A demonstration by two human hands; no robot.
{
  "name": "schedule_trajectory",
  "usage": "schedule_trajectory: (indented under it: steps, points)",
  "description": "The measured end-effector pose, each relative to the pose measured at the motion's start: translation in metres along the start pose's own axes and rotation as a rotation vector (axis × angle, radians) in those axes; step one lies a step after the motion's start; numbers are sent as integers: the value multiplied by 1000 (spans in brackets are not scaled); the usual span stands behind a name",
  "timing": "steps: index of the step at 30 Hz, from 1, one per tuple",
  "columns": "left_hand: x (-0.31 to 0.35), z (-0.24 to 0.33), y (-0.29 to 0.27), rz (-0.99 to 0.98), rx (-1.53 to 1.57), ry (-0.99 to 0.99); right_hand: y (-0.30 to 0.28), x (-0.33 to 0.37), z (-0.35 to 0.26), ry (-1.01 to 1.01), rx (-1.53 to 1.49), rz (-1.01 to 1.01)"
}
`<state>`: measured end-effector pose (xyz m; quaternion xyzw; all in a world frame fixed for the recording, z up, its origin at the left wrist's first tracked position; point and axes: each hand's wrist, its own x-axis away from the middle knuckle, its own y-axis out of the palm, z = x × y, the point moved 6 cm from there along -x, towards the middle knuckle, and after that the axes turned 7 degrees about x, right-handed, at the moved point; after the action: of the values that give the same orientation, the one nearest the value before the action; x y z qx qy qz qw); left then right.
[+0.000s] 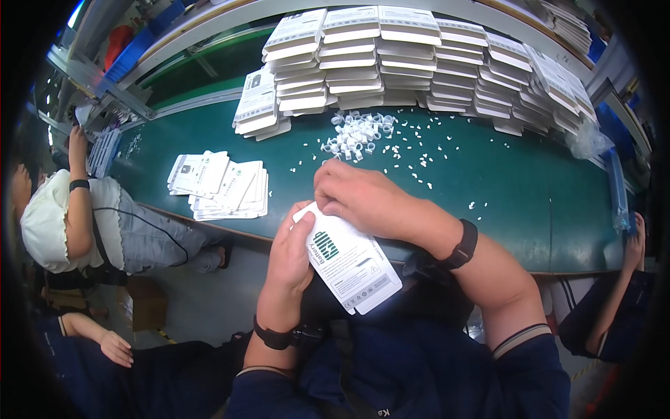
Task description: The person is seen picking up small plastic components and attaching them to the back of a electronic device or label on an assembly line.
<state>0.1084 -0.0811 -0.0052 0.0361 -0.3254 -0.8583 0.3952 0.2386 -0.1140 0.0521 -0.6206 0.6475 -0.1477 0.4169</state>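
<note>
Head view: the left hand (289,255) grips the white packaging card (349,262) along its edge, steadying it above the lap just short of the table (516,188). The right hand (356,195) pinches the card's top corner, fingers closed on it. Small white plastic clips (359,133) lie heaped within reach; stacked cards (391,59) line the far edge.
</note>
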Motion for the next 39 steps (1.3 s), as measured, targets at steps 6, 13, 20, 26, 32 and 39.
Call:
schedule_trajectory:
  steps: [6,13,20,26,32,39]
  points:
    - [8,4,-6,8,-14,41,-24,-2,13,54,52,161]
    - [10,6,-16,58,4,37,-55,4,50,207,345,237]
    - [9,6,-16,48,27,46,-30,4,62,297,423,99]
    - [8,5,-18,44,17,56,-30,4,63,227,393,118]
    - [8,4,-20,38,8,67,-24,4,63,208,383,123]
    - [7,3,-22,32,1,74,-25,0,62,208,413,154]
